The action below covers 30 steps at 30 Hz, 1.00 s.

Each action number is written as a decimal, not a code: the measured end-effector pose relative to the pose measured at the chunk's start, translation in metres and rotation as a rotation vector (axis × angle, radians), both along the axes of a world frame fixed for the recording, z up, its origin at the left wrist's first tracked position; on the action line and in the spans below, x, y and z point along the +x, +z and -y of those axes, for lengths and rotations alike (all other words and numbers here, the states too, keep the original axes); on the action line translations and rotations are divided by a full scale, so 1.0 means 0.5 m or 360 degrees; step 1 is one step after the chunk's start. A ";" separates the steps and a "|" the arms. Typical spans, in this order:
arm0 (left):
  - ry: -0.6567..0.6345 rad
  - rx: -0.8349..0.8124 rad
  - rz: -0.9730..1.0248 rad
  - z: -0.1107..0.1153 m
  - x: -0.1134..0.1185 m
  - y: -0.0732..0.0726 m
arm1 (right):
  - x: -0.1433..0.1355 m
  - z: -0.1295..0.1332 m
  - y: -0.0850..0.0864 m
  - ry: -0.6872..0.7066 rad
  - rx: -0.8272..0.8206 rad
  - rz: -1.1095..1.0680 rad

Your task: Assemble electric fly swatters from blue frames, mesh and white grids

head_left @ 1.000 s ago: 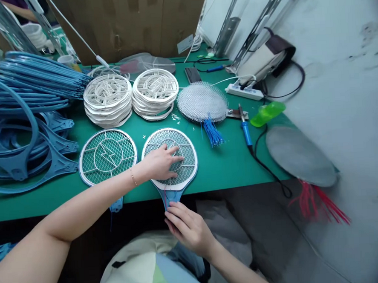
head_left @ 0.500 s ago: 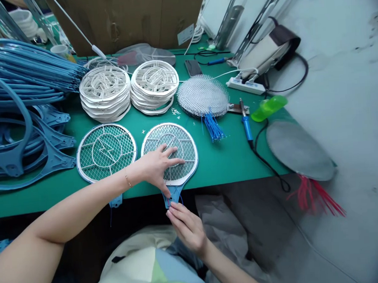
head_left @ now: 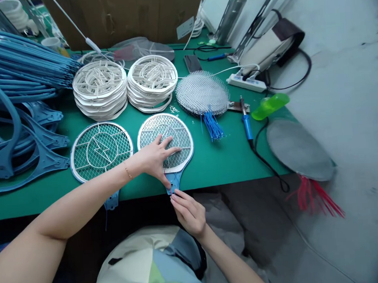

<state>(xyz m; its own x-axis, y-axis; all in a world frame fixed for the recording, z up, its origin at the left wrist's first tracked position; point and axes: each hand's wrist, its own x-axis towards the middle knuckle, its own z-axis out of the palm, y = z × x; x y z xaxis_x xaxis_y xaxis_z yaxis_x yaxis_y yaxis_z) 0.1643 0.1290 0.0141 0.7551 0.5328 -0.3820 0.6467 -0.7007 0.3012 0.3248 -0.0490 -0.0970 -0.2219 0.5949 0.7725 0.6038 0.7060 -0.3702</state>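
An electric fly swatter head [head_left: 180,129] with a white grid, metal mesh and blue frame lies at the table's front edge. My left hand [head_left: 156,158] rests on it with spread fingers over the mesh, its thumb reaching down to the blue neck [head_left: 175,179]. At the neck's lower end my right hand [head_left: 189,212] has its fingertips pressed together; what they pinch is hidden. A bit of red shows beside them. To the left, partly under my left forearm, lies a second swatter head [head_left: 101,150], with a thin wire hanging from its neck.
Behind stand two stacks of white grids [head_left: 100,89], [head_left: 153,81]. Blue frames [head_left: 20,62] pile up on the left. On the right are round meshes with blue wires [head_left: 202,93], a soldering iron [head_left: 247,127], a green holder [head_left: 270,106] and grey mesh discs with red wires [head_left: 300,149].
The swatter head under my left hand has slid slightly away from me, and both hands have moved with it. A blue wire loop beside the neck no longer shows. The view has shifted a little.
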 end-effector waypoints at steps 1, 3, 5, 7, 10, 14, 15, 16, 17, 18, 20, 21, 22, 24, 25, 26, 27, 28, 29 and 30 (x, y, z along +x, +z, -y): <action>0.0004 0.0001 -0.0002 0.002 0.002 -0.002 | -0.001 0.001 -0.002 -0.0019 0.0014 0.0002; 0.0020 0.0001 -0.0014 0.005 0.007 -0.005 | -0.005 0.000 -0.005 -0.0037 0.0053 -0.0012; 0.0034 -0.0019 -0.0056 0.006 0.013 -0.006 | -0.009 -0.001 -0.005 -0.0045 0.0078 -0.0023; 0.0036 -0.0028 -0.0107 0.008 0.019 -0.006 | -0.010 -0.001 0.000 -0.0050 0.0051 0.0004; 0.0040 0.0010 -0.0169 0.014 0.025 -0.005 | 0.002 -0.001 0.013 0.0000 -0.0005 0.0044; 0.0038 -0.0017 -0.0180 0.016 0.021 -0.003 | 0.048 -0.011 0.021 0.0040 -0.0029 0.0011; 0.0044 -0.0040 -0.0140 0.015 0.018 -0.003 | 0.059 -0.016 0.022 0.0064 -0.0072 0.0069; 0.0060 -0.0061 -0.0085 0.013 0.016 -0.003 | 0.068 -0.020 0.022 0.0098 -0.0118 0.0139; 0.0087 -0.0076 -0.0031 0.011 0.014 -0.004 | 0.074 -0.024 0.022 0.0140 -0.0143 0.0195; 0.0115 -0.0084 0.0015 0.009 0.012 -0.004 | 0.077 -0.027 0.023 0.0178 -0.0139 0.0213; 0.0157 -0.0072 0.0073 0.007 0.013 -0.007 | 0.073 -0.029 0.029 0.0216 -0.0103 0.0150; 0.0163 -0.0050 0.0084 0.007 0.014 -0.008 | 0.067 -0.029 0.034 0.0227 -0.0099 0.0108; 0.0161 -0.0024 0.0087 0.007 0.016 -0.009 | 0.060 -0.028 0.038 0.0228 -0.0107 0.0084; 0.0161 0.0025 0.0078 0.010 0.021 -0.010 | 0.045 -0.024 0.046 0.0204 -0.0149 0.0076; 0.0164 0.0038 0.0066 0.012 0.023 -0.009 | 0.037 -0.021 0.048 0.0183 -0.0174 0.0068; 0.0167 0.0041 0.0053 0.014 0.024 -0.009 | 0.031 -0.019 0.049 0.0163 -0.0198 0.0049; 0.0168 0.0034 0.0042 0.015 0.024 -0.008 | 0.027 -0.017 0.048 0.0141 -0.0219 0.0021; 0.0166 0.0022 0.0034 0.016 0.024 -0.007 | 0.023 -0.016 0.047 0.0120 -0.0232 -0.0009; 0.0160 0.0008 0.0029 0.016 0.024 -0.007 | 0.021 -0.014 0.045 0.0098 -0.0242 -0.0032; 0.0153 -0.0001 0.0028 0.016 0.023 -0.006 | 0.020 -0.013 0.042 0.0077 -0.0251 -0.0049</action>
<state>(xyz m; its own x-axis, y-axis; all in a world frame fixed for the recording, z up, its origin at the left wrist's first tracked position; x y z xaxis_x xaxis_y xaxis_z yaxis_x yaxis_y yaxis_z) 0.1757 0.1208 0.0108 0.7071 0.6029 -0.3695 0.7056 -0.6354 0.3135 0.3347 -0.0425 -0.0758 -0.2310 0.6984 0.6774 0.5573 0.6657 -0.4963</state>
